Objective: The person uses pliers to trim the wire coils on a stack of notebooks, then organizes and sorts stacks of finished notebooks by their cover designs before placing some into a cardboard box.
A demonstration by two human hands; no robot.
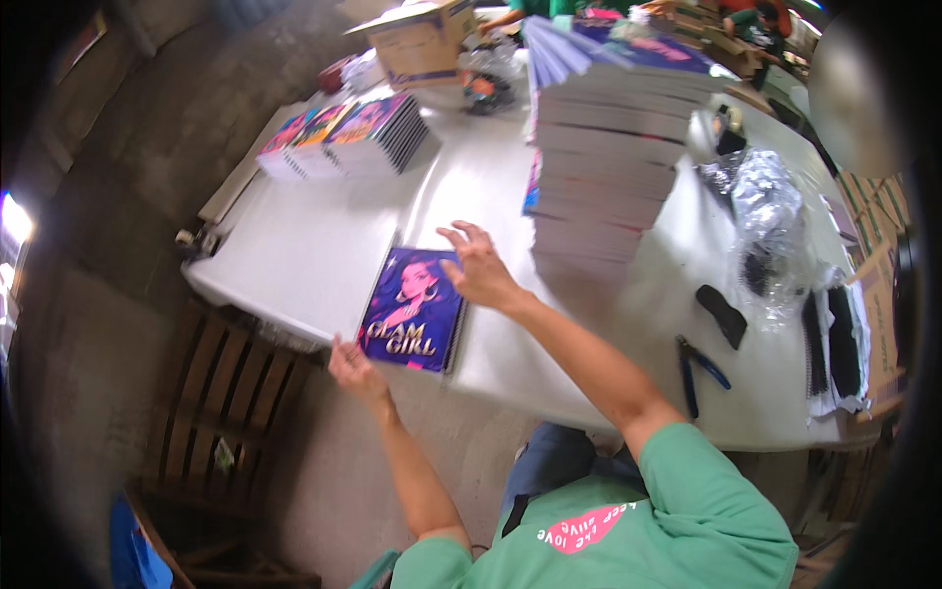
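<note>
A spiral-bound notebook (417, 306) with a purple cover and a pink drawn figure lies flat near the table's front edge. My right hand (481, 270) is over its upper right corner, fingers spread and thumb side at the cover's edge. At the lower left corner of the notebook is my left hand (359, 373), its fingers stretched out beside the table edge. Whether those fingertips touch the notebook I cannot tell. Just beyond my right hand rises a tall stack of notebooks (608, 167), page edges toward me.
On the white table (304, 245) sit notebook rows (343, 137) at the back left and a cardboard box (417, 49) behind. Pliers (697, 373), a black strip (721, 316) and crumpled clear plastic (770, 226) lie right. A wooden chair (221, 383) stands left. People work at the back.
</note>
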